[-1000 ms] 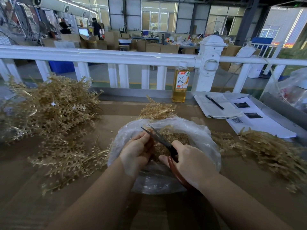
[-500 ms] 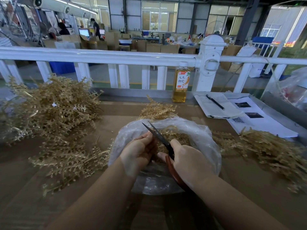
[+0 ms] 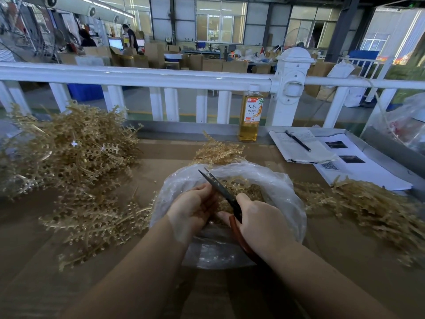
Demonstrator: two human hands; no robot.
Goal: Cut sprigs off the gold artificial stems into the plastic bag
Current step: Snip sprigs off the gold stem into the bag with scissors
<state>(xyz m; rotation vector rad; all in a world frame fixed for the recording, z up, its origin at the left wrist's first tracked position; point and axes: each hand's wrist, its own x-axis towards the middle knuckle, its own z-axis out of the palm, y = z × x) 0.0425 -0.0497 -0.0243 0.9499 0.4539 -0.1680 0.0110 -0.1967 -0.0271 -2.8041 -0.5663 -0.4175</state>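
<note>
A clear plastic bag (image 3: 282, 189) lies open at the middle of the brown table, with cut gold sprigs (image 3: 250, 189) inside. Over its mouth, my right hand (image 3: 262, 217) grips red-handled scissors (image 3: 220, 187), blades slightly apart and pointing up-left. My left hand (image 3: 193, 206) is closed just left of the blades, pinching a gold stem that is mostly hidden by the fingers. A big heap of gold stems (image 3: 69, 153) fills the left side. A flatter heap of gold stems (image 3: 368, 208) lies to the right.
A small gold bunch (image 3: 216, 153) sits behind the bag. A bottle of amber drink (image 3: 250, 116) stands by the white railing (image 3: 161, 75). A notebook with a pen (image 3: 299, 143) and printed sheets (image 3: 358, 169) lie at the right back.
The scissor blades have closed a little and shifted slightly toward my left hand. Both hands stay over the bag mouth.
</note>
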